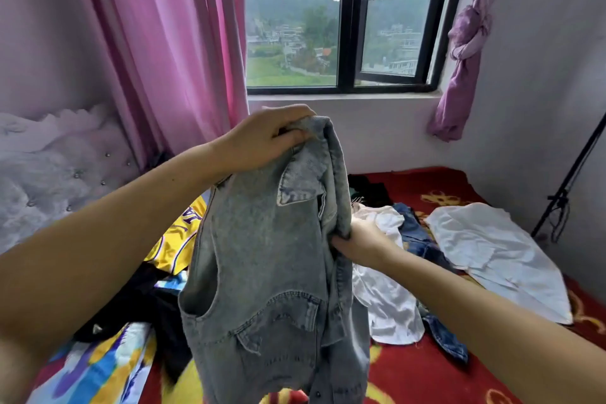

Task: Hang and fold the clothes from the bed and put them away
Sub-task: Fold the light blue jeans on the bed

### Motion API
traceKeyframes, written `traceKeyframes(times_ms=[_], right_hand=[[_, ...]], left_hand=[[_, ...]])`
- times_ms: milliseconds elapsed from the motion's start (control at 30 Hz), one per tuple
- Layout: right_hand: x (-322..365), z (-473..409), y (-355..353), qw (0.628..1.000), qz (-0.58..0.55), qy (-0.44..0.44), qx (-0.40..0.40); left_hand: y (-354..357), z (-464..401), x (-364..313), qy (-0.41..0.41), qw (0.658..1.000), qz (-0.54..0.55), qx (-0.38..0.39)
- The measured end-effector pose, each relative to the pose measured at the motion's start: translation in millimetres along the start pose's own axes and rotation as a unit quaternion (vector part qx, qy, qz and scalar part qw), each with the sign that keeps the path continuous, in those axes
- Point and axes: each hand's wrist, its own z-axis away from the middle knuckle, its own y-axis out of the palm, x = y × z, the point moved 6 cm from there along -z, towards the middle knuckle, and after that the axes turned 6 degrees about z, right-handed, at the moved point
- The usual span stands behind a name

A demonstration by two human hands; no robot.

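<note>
A grey denim vest (269, 272) hangs in the middle of the view, held up above the bed (426, 367) by both hands; the left hand (262, 141), at 12 o'clock of the vest, has its fingers curled tight around the bunched collar; the right hand (360, 239), at 3 o'clock of the vest, grips the front edge, with its fingers tucked into the fabric; the vest's lower hem drops out of view at 6 o'clock. Under it, the red patterned bed carries loose clothes; a bright printed cloth (98, 364) lies at 8 o'clock, dark clothes (141, 302) just above it, and a yellow jersey (177, 236) at 9 o'clock; a white garment (390, 302) and blue jeans (423, 246) lie at 3 o'clock, touching each other; a white shirt (492, 252) lies spread flat further right. Beyond the bed, a pink curtain (170, 52) hangs at 11 o'clock and a window (347, 20) stands at 12 o'clock.
</note>
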Motion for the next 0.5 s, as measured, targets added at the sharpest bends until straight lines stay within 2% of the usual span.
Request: traceKeyframes(times_ms=[100,167,233,367,500], right_hand=[[-14,-11,-2,0.999,0.031,0.038,-0.016],[-37,-16,-23,0.993,-0.027,0.112,0.010],[-57,-18,-57,0.985,-0.060,0.161,0.001],[-79,-4,-111,0.981,0.008,0.178,-0.079],[-79,3,-109,0.981,-0.029,0.183,-0.052]], left_hand=[[-2,5,8,-0.012,1.000,-0.005,0.004],[2,14,18,-0.022,0.999,-0.017,0.019],[7,24,29,-0.029,0.999,-0.018,0.028],[6,29,47,-0.063,0.998,0.013,0.004],[-2,16,56,-0.080,0.997,-0.006,-0.010]])
